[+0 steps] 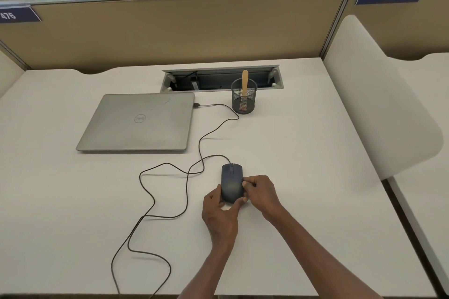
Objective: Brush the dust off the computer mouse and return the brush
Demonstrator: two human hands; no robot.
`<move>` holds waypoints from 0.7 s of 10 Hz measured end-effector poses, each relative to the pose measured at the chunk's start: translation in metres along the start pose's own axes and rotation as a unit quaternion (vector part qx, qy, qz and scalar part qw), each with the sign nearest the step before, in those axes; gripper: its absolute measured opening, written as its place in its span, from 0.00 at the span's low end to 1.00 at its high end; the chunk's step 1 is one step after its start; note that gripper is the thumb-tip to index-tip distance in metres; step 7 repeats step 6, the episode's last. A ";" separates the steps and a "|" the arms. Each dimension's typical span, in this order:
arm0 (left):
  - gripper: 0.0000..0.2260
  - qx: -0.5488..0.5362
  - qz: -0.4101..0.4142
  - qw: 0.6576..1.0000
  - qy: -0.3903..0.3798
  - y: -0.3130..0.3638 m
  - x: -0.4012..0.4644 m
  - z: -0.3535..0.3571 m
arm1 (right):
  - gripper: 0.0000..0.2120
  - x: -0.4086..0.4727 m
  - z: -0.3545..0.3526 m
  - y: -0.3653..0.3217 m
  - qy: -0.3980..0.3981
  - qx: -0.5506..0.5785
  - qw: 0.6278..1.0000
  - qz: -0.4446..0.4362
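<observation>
Standing in black mesh cup (243,99) at 12 o'clock, wooden-handled brush (245,82), dark corded mouse (232,182) gripped between left hand (220,211) and right hand (261,192), both curled on its sides

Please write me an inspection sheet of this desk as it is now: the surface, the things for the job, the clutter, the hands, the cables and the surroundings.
Surface: white desk, with an open cable tray at the back.
Job's things: dark mouse lies near the front; brush stands handle-up in the mesh cup, untouched.
Clutter: closed silver laptop at the left.
Hands: left hand holds the mouse's rear and left side; right hand pinches its right side. Both have a grip on it.
Cables: mouse cable loops over the desk to the laptop.
Surroundings: tan partition, white chair, plants behind.
</observation>
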State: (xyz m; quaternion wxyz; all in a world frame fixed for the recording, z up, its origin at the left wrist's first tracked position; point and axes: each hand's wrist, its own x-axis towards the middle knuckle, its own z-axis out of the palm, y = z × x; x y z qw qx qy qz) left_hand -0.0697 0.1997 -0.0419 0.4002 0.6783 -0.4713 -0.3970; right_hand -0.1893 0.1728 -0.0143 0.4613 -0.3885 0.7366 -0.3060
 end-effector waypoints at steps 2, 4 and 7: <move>0.29 0.026 0.008 1.000 -0.013 -0.001 0.000 -0.002 | 0.17 -0.002 0.001 -0.002 0.011 -0.024 1.000 0.003; 0.31 0.037 0.007 0.999 -0.035 -0.003 0.003 -0.009 | 0.14 -0.010 -0.004 -0.001 0.031 -0.050 0.998 -0.015; 0.11 0.020 0.067 0.994 0.079 0.005 0.001 -0.028 | 0.13 -0.026 -0.017 0.010 0.133 -0.157 0.971 -0.120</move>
